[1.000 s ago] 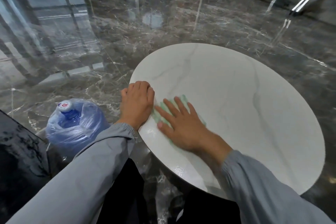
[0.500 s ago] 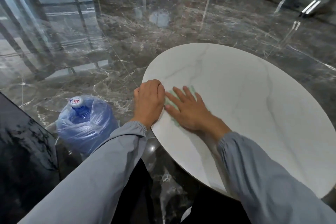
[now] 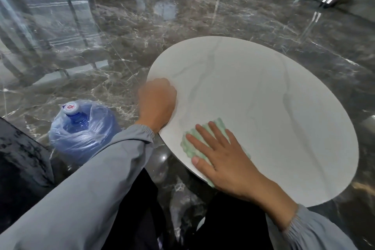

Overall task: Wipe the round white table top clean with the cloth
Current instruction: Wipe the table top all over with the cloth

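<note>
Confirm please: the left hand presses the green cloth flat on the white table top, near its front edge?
Not quite. In the head view the right hand presses the green cloth on the table top; the left hand only rests at the table's edge.

Round table top (image 3: 274, 91) white, with faint grey veins like marble. Cloth (image 3: 189, 145) pale mint green, with a bumpy, bubble-like texture. Sleeves (image 3: 97, 193) plain light grey. Water jug (image 3: 78, 119) translucent blue, under a clear bluish plastic bag; cap (image 3: 70, 107) white with red print. Floor (image 3: 121, 32) dark grey-brown marble, glossy, with thin white veins.
</note>
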